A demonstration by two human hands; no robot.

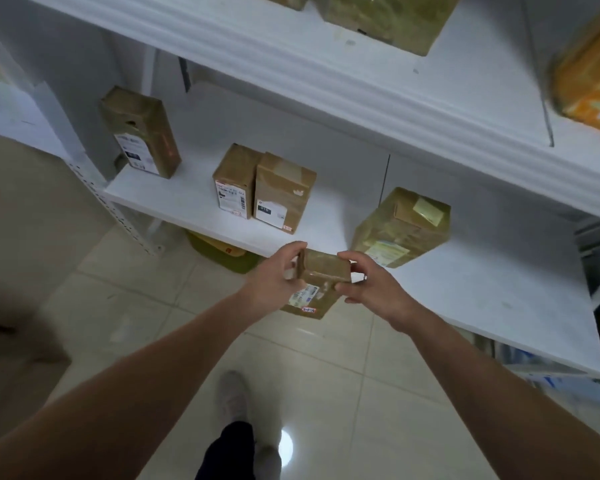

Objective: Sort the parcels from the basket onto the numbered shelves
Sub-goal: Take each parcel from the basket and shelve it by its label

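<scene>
Gripped from both sides: small brown parcel, left hand and right hand curled round its ends, at the white shelf front edge. Beyond the left hand, two upright boxes, touching; beyond the right, larger tilted box.

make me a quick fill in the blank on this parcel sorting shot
1. The left hand and right hand hold a parcel that is ____ than the big box.
2. Between the tall box and the big box stand ____ boxes side by side.
3. The tall box stands at the shelf's ____ end.
Missing: smaller, two, left.
</scene>
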